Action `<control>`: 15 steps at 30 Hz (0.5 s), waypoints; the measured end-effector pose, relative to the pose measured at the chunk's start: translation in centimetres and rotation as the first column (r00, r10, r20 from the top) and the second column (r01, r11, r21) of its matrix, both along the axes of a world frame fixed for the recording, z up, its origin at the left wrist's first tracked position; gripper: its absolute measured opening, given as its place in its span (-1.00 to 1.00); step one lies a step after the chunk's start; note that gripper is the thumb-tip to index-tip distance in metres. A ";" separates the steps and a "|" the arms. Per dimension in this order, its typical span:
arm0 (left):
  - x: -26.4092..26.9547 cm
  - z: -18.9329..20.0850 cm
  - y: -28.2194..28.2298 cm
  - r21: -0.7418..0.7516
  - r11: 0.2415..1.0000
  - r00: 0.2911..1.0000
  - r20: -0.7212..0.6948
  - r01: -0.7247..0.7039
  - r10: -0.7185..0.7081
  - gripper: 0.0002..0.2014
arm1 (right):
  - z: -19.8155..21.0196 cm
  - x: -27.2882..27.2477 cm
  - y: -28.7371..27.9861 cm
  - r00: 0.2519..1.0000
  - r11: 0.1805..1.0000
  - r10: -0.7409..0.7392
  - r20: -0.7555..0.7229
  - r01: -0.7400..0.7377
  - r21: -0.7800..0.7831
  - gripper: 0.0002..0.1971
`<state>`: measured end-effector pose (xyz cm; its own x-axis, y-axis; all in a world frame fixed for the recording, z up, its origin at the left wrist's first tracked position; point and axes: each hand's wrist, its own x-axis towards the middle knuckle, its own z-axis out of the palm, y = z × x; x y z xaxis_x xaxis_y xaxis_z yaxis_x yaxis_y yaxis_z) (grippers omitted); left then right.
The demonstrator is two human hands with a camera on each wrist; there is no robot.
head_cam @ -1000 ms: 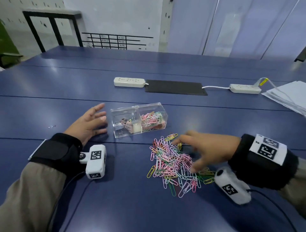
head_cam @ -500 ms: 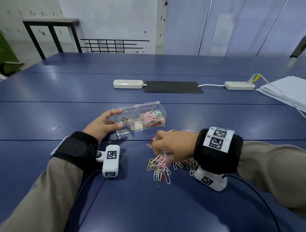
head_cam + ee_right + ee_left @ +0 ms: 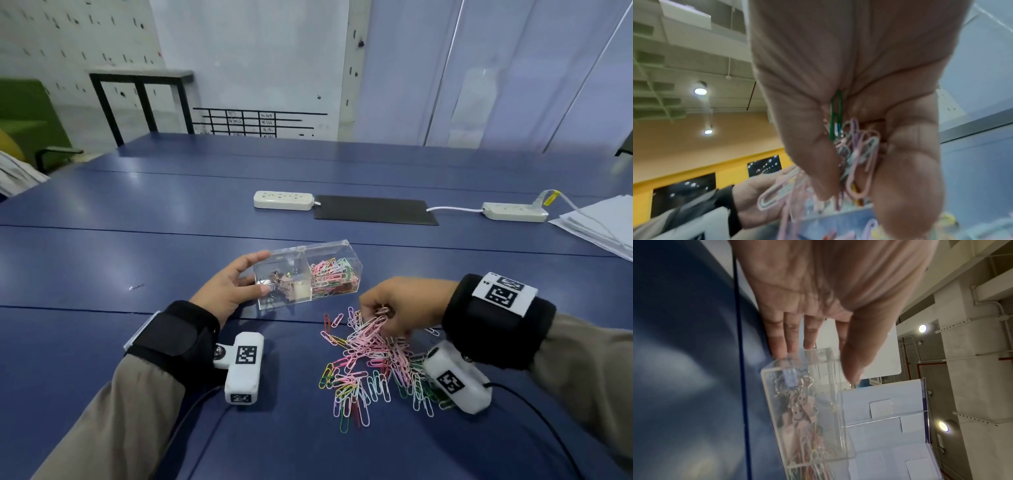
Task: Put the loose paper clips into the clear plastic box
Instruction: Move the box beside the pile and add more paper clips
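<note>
Your right hand (image 3: pixel 400 305) grips a bunch of clips (image 3: pixel 857 152) just above the pile (image 3: pixel 373 366) on the table (image 3: pixel 137 240), while your left hand (image 3: pixel 229 291) pinches the box (image 3: pixel 308 274) by its left end.

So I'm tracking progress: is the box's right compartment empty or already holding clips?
Already holding clips: the clear plastic box has colored paper clips piled in its right compartment.
</note>
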<state>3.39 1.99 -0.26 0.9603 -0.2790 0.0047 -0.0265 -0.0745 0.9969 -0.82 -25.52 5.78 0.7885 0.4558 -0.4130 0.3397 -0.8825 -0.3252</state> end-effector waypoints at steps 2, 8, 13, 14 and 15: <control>0.0 0.1 0.1 -0.026 0.999 0.999 -0.008 -0.033 0.032 -0.46 | 1.0 0.6 -0.3 0.999 0.996 -0.030 -0.029 0.033 0.086 -0.76; 0.6 0.6 3.0 0.027 0.979 0.979 0.000 -0.202 0.202 -0.66 | 3.5 3.9 -0.2 0.993 0.955 -0.122 0.009 0.115 0.273 -0.78; 0.8 0.8 5.6 0.051 0.959 0.960 -0.003 -0.279 0.279 -0.81 | 4.5 7.8 1.1 0.975 0.961 -0.177 0.137 0.141 0.239 -0.81; 0.8 0.7 5.9 0.059 0.958 0.959 -0.010 -0.281 0.282 -0.81 | 4.5 8.3 1.6 0.970 0.971 -0.169 0.172 0.134 0.198 -0.81; 0.9 0.7 6.0 0.066 0.958 0.960 -0.016 -0.279 0.281 -0.81 | 4.4 8.6 2.1 0.969 0.982 -0.149 0.198 0.121 0.147 -0.82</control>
